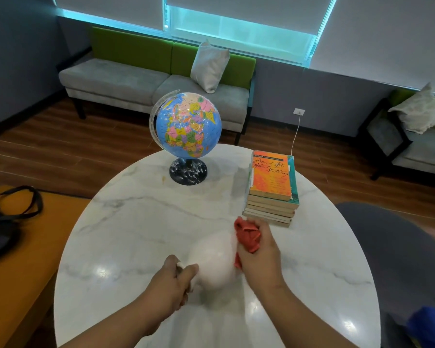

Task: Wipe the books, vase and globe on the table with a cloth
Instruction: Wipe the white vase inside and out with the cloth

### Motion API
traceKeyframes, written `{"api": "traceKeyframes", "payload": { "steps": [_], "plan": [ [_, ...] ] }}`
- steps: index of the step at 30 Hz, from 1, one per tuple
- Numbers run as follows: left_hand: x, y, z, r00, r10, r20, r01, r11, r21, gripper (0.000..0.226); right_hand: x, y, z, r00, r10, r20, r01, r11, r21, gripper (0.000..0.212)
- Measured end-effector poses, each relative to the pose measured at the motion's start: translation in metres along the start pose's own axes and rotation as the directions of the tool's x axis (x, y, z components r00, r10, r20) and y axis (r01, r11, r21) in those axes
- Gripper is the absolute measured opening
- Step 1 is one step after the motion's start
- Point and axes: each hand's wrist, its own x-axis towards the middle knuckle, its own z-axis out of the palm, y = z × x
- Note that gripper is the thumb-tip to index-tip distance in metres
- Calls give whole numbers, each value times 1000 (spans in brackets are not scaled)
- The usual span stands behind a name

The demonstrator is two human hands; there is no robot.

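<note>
Marble table (136, 222); top book (270, 175) reads "Much Ado About Nothing".

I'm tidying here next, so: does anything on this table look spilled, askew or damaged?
A small brownish mark sits on the table beside the base of the globe; stain or chip, I cannot tell. The books are stacked slightly unevenly. The vase is too blurred to judge.

top book (271, 175) cover reads "folger" and, in script, "much ado about nothing".
</note>
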Motion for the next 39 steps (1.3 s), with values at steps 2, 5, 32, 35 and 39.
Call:
{"api": "traceKeyframes", "payload": {
  "steps": [2,5,32,35,39],
  "plan": [
    [-1,7,5,992,-126,23,128,980,-153,26,-22,-6,11,973,-122,194,120,992,22,57],
    [1,12,6,946,-284,157,324,863,-387,42,-47,-7,21,812,-327,483,394,918,-41,47],
    [3,33,-10,968,58,-243,-31,993,116,36,4,-12,0,991,84,107,-101,980,171,49],
    [-1,45,-12,921,318,-224,-202,883,424,34,11,-24,-4,972,95,214,-157,943,294,43],
    [1,58,3,859,504,-84,-374,732,570,34,15,-45,8,951,16,309,-79,979,190,36]
  ]
}}
